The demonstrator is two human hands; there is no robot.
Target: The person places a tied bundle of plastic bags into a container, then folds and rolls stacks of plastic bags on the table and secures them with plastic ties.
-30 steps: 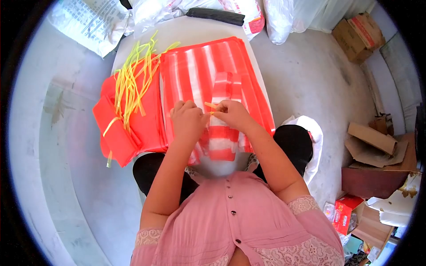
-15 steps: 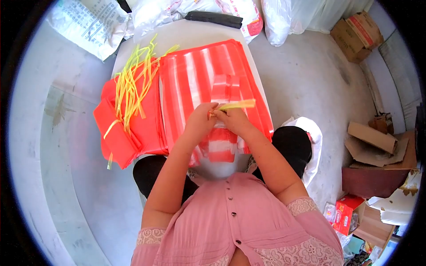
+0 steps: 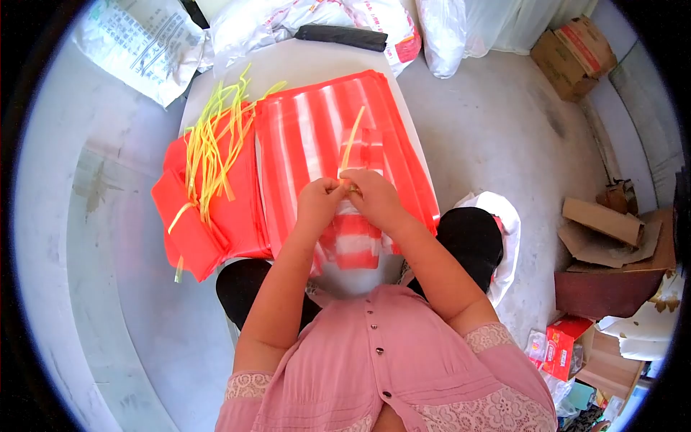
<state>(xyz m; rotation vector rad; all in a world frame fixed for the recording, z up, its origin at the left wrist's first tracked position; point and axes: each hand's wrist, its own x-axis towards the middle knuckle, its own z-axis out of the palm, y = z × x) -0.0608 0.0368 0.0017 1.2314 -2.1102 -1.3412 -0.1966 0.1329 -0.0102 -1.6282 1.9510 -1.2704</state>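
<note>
My left hand [image 3: 319, 205] and my right hand [image 3: 371, 196] meet over a folded red-and-white striped plastic bundle [image 3: 358, 241]. Both are closed in a pinch on a yellow strip [image 3: 353, 140], whose free end points up and away from me. The strip's lower part is hidden by my fingers. Beneath the bundle lies a flat stack of red-and-white striped plastic sheets [image 3: 309, 122]. To the left, loose yellow strips [image 3: 216, 144] lie across a red stack [image 3: 248, 194]. A rolled red bundle [image 3: 188, 229] there has a yellow strip tied round it.
The sheets lie on a pale table [image 3: 270, 61] in front of my knees. A black rolled item [image 3: 342, 37] sits at its far edge, near white bags [image 3: 252, 29]. Cardboard boxes [image 3: 574, 57] and an open carton [image 3: 612, 241] stand on the right.
The yellow strip's free end has swung from pointing right to pointing away from me. My hands have shifted slightly, with the fingers still together over the bundle.
</note>
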